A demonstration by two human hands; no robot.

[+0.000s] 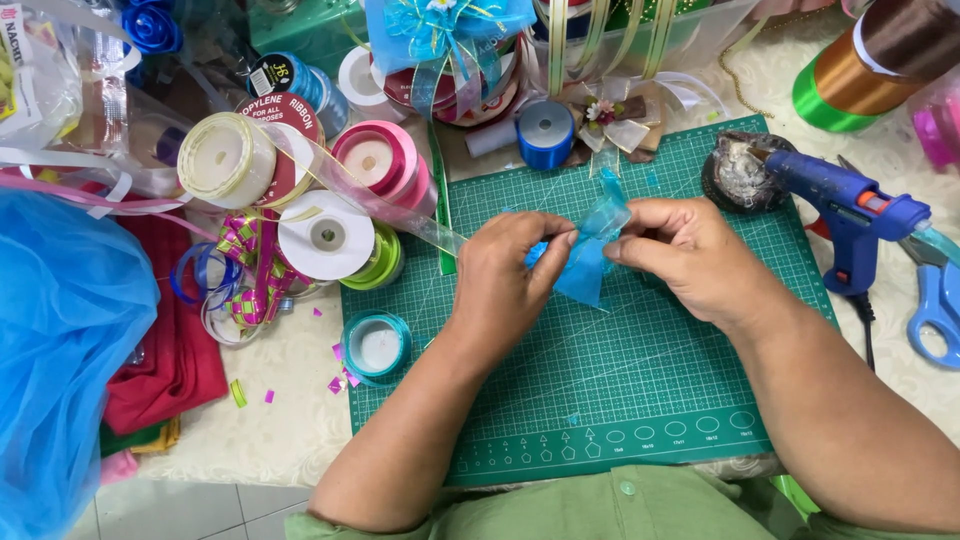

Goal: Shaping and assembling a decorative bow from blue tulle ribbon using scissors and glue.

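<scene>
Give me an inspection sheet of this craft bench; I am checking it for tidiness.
Surface: green cutting mat on a pale cloth.
Job's things: sheer blue ribbon pinched between both hands.
Clutter: ribbon spools left of the mat, blue tulle, red fabric, blue scissors.
Grippers: left hand and right hand both pinching the ribbon.
Cables: black cord from the blue glue gun.
Surroundings: tiled floor below.

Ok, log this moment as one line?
left hand: pinching sheer blue ribbon | right hand: pinching same ribbon | surface: green cutting mat | nearby: blue glue gun
</scene>
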